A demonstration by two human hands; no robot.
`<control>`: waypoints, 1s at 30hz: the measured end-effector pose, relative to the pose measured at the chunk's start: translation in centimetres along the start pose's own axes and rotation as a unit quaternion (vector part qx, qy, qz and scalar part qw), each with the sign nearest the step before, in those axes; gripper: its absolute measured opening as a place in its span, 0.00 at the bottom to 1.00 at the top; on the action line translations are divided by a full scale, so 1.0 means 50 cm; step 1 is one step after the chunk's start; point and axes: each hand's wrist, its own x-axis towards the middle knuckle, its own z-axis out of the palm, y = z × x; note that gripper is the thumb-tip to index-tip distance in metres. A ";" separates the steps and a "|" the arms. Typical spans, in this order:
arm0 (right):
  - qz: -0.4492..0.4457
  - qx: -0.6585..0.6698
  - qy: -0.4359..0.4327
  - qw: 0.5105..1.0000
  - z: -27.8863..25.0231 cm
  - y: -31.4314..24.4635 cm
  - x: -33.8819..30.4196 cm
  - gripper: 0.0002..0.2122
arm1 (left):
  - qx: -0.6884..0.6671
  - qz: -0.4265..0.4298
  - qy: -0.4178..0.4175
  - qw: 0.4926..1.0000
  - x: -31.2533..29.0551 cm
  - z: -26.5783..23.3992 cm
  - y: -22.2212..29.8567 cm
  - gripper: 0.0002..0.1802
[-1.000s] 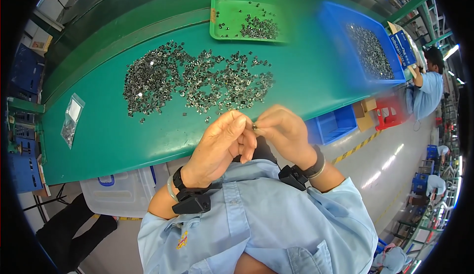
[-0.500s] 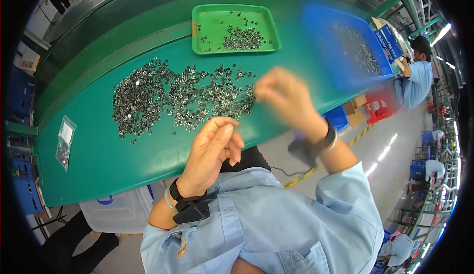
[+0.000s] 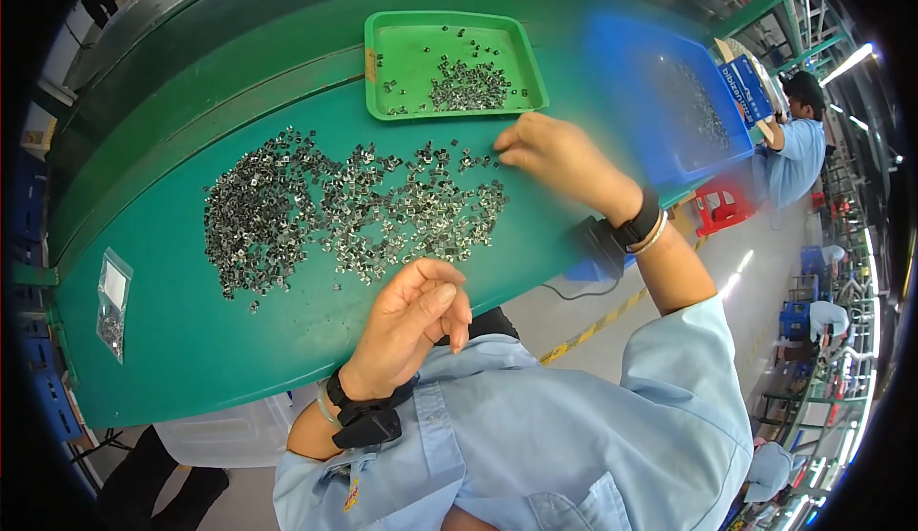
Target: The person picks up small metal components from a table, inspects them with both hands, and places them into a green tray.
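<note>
My right hand [image 3: 564,156] was by the right end of the small metal parts [image 3: 438,227] on the green table [image 3: 172,344]; my left hand [image 3: 404,319] was curled near its front edge. I couldn't tell whether either was clamped on a piece.

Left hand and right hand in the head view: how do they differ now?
The left hand is near the front edge of the green table; the right hand is farther out, beside the small shiny parts. The left hand's fingers curl inward; the right hand's thumb and forefinger point toward the parts. Both wear a dark wristband.
</note>
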 end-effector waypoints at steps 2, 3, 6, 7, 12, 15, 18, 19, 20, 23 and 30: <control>0.006 -0.009 -0.005 1.000 0.006 -0.002 -0.003 0.08 | 0.020 -0.003 -0.009 1.000 0.002 0.000 0.000 0.09; 0.008 -0.017 -0.010 1.000 0.010 -0.003 -0.003 0.08 | 0.020 -0.004 -0.009 1.000 0.003 0.000 -0.001 0.09; 0.008 -0.024 -0.012 1.000 0.013 -0.003 -0.012 0.07 | 0.017 -0.005 -0.007 1.000 0.001 0.003 -0.004 0.08; 0.006 -0.024 -0.011 1.000 0.013 -0.002 -0.015 0.06 | 0.018 -0.005 -0.007 1.000 0.001 0.003 -0.004 0.08; 0.015 0.051 0.050 0.997 0.006 -0.048 -0.058 0.06 | 0.031 0.011 0.017 0.999 0.005 0.014 -0.005 0.10; -0.056 0.091 0.105 0.989 0.010 -0.116 -0.086 0.08 | 0.068 0.028 0.066 0.995 0.008 0.037 -0.006 0.11; -0.107 0.102 0.150 0.978 0.046 -0.157 -0.109 0.09 | 0.113 0.052 0.093 0.988 0.015 0.059 -0.012 0.13; -0.124 0.087 0.166 0.974 0.058 -0.166 -0.114 0.10 | 0.116 0.054 0.098 0.987 0.013 0.062 -0.014 0.13; -0.141 0.072 0.183 0.970 0.068 -0.173 -0.117 0.11 | 0.114 0.063 0.101 0.986 0.009 0.064 -0.017 0.13; -0.143 0.066 0.204 0.966 0.092 -0.182 -0.128 0.12 | 0.113 0.082 0.110 0.984 -0.001 0.063 -0.021 0.13; -0.135 0.091 0.220 0.962 0.113 -0.190 -0.136 0.13 | 0.144 0.085 0.080 0.983 -0.015 0.046 -0.019 0.12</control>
